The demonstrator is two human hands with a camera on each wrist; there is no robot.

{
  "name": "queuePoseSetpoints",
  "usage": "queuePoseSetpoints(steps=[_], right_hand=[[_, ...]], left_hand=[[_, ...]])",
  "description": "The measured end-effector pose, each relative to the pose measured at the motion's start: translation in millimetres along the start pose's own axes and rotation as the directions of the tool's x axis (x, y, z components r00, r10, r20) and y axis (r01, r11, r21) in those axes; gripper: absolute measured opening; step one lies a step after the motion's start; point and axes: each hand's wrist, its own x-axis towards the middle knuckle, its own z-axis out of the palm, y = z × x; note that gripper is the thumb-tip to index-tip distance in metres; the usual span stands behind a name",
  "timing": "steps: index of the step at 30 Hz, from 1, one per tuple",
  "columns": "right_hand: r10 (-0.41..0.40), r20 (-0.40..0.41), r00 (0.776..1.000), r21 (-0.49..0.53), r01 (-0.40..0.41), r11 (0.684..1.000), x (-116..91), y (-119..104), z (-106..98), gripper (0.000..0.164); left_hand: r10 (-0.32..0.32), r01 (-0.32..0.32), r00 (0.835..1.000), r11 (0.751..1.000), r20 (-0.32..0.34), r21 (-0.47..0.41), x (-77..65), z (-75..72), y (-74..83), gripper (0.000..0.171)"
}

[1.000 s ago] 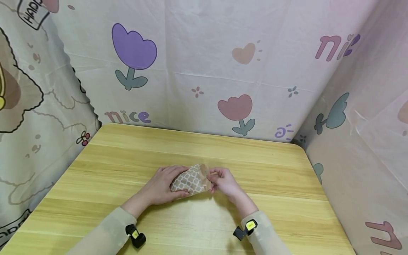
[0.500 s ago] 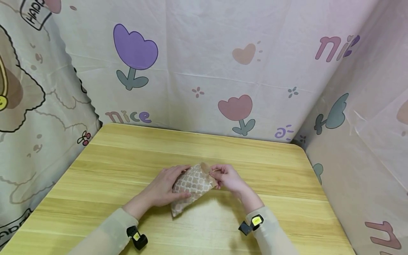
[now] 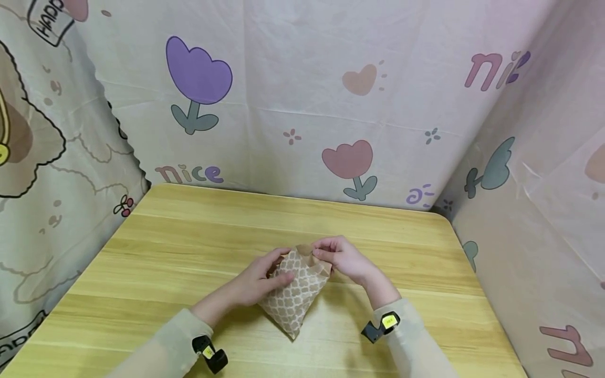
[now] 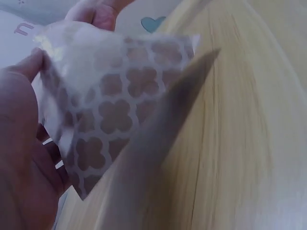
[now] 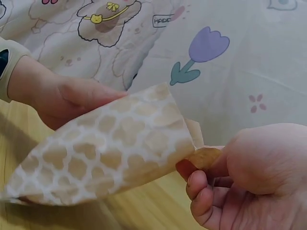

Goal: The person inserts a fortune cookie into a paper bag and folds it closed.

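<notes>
A brown paper bag [image 3: 295, 296] with a white lattice pattern is tilted above the table, its mouth up and a bottom corner pointing toward me. My left hand [image 3: 257, 281] grips its left side, thumb on the front and fingers behind. At the mouth, my right hand [image 3: 347, 260] pinches the bag's rim. The right wrist view shows an orange-brown piece [image 5: 204, 159] between the thumb and fingers at the bag's opening; I cannot tell whether it is part of the bag. From the left wrist, the patterned face of the bag [image 4: 115, 115] is visible. Its inside is mostly hidden.
The wooden table [image 3: 189, 231] lies under both hands. A printed cloth [image 3: 283, 79] with flowers and lettering hangs behind the table and along both sides. A small black device [image 3: 210, 354] is strapped on the left sleeve, and another [image 3: 382, 326] on the right.
The bag has turned, so its bottom corner swings out toward me and its mouth faces up more. My right hand has moved slightly up and right; the left thumb sits higher on the front.
</notes>
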Motion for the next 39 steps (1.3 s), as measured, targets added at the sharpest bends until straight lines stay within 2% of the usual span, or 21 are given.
queuePoseSetpoints(steps=[3,8,13,15,17,20,22,24,27,29,31,35,39], right_hand=[[-0.018,-0.026,0.999,0.003,0.018,1.0,-0.4,-2.7,-0.9,0.024],[-0.064,-0.11,0.992,0.05,0.07,0.996,-4.7,-9.1,-1.9,0.031],[-0.102,-0.229,0.968,0.044,0.115,0.992,-15.7,-15.8,-2.0,0.035],[-0.153,-0.271,0.95,0.013,0.163,0.987,-21.3,-18.0,-1.5,0.035],[-0.24,-0.301,0.923,-0.055,0.235,0.97,-27.5,-19.6,-1.0,0.033],[-0.393,-0.281,0.876,-0.169,0.358,0.918,-38.6,-22.0,1.0,0.029],[-0.461,-0.244,0.853,-0.207,0.419,0.884,-46.4,-22.9,4.2,0.031],[-0.48,-0.207,0.852,-0.198,0.444,0.874,-53.1,-23.4,9.0,0.041],[-0.45,-0.164,0.878,-0.11,0.437,0.893,-58.9,-24.1,19.2,0.048],[-0.421,-0.157,0.894,-0.065,0.416,0.907,-59.9,-24.4,26.1,0.042],[-0.409,-0.167,0.897,-0.034,0.41,0.912,-60.0,-24.6,32.2,0.031],[-0.427,-0.228,0.875,-0.039,0.43,0.902,-59.6,-24.1,41.0,0.024],[-0.464,-0.25,0.85,-0.04,0.47,0.882,-59.5,-24.5,46.8,0.024]], left_hand=[[-0.003,0.003,1.0,0.998,-0.013,-0.069,1.0,4.8,4.0,0.049],[-0.033,0.021,0.996,0.988,-0.077,-0.154,0.7,11.3,12.1,0.046],[-0.011,-0.022,0.989,0.976,-0.146,-0.219,0.1,16.7,20.8,0.044],[-0.004,-0.036,0.985,0.972,-0.171,-0.233,-0.7,18.4,25.4,0.045],[-0.006,-0.042,0.982,0.968,-0.19,-0.246,-1.8,19.8,30.2,0.045],[-0.007,-0.049,0.978,0.965,-0.209,-0.259,-3.0,21.5,37.4,0.045],[0.003,-0.062,0.975,0.963,-0.222,-0.262,-3.4,22.5,41.6,0.045],[0.019,-0.081,0.972,0.962,-0.233,-0.261,-3.5,23.6,45.4,0.045],[0.059,-0.123,0.969,0.958,-0.241,-0.26,-4.6,25.1,50.4,0.044],[0.088,-0.149,0.968,0.956,-0.236,-0.255,-5.0,26.4,52.8,0.044],[0.11,-0.169,0.967,0.952,-0.231,-0.255,-5.2,27.7,54.9,0.044],[0.117,-0.178,0.967,0.945,-0.226,-0.275,-5.5,30.0,60.4,0.043],[0.082,-0.164,0.963,0.933,-0.255,-0.321,-4.6,31.3,70.3,0.045]])
